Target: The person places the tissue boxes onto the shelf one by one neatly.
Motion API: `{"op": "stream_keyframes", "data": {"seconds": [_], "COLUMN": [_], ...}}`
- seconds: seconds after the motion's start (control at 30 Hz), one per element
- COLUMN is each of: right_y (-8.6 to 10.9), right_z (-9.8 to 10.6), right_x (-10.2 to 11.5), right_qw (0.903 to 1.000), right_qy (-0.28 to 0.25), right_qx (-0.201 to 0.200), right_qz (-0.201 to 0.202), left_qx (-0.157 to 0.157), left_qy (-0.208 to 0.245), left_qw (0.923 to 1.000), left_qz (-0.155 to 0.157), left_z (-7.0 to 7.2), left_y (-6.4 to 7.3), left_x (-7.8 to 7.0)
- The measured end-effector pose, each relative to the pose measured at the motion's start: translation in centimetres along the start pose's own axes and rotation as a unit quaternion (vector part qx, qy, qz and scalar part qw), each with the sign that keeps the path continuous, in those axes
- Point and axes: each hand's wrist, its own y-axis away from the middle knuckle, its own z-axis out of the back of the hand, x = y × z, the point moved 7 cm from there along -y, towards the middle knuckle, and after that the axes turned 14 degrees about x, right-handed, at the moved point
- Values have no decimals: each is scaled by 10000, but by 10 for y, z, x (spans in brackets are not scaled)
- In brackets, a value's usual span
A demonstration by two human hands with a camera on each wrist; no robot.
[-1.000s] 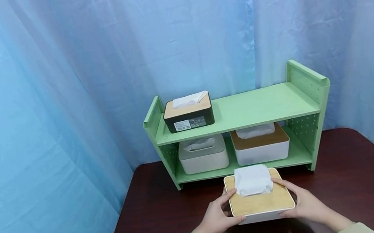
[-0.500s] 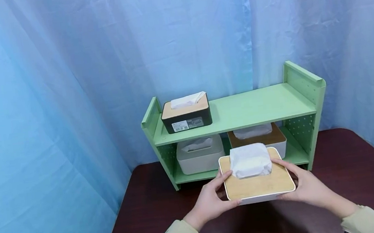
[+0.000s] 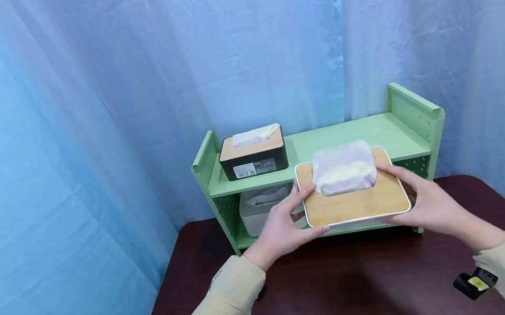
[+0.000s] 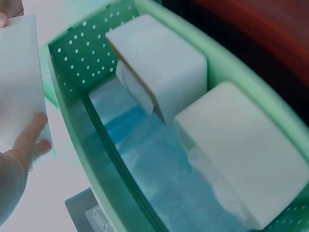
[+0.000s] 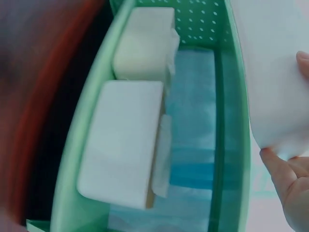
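A white tissue box [image 3: 356, 207] with a light wooden lid and a white tissue sticking out is held up in front of the green shelf [image 3: 334, 137]. My left hand [image 3: 284, 226] grips its left side, thumb low at the front and fingers along the edge. On the opposite side, my right hand [image 3: 431, 204] holds it in the same manner. The box covers part of the upper board's front edge in the head view. Both wrist views show its white wall, with my left hand [image 4: 17, 162] and right hand [image 5: 292, 188] against it.
A black tissue box [image 3: 253, 162] with a wooden lid stands on the upper board's left end. Below it sits a pale tissue box [image 3: 257, 220]. Another white tissue box [image 5: 120, 145] is beside that one, hidden in the head view. The dark red table [image 3: 341, 282] lies underneath.
Both hands have lifted the white tissue box from low over the table, up and forward to about the upper board's height. The boxes on the shelf have stayed put.
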Motion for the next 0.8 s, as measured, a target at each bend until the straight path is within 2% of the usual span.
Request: {"op": "stream_keyframes", "data": {"seconds": [0.13, 0.33, 0.53, 0.7, 0.8], "right_y": [-11, -22, -26, -30, -33], "right_z": [11, 12, 6, 7, 11], "right_x": [-1, -9, -19, -21, -22], "right_qw": [9998, 9994, 9989, 9986, 9976], "right_qy": [-98, -298, -461, -537, -677], "right_qx": [-83, -106, -50, 24, 152], "right_qz": [131, 173, 91, -23, -33], "left_qx": [-26, -25, -11, -43, 40], "left_qy": [-99, -101, -145, -127, -182], "left_qw": [9999, 9998, 9995, 9995, 9993], "left_qz": [-15, 163, 273, 272, 326], "left_z": [10, 13, 12, 13, 15], "left_y": [-13, -28, -32, -34, -39], "left_x": [-5, 5, 15, 18, 17]}}
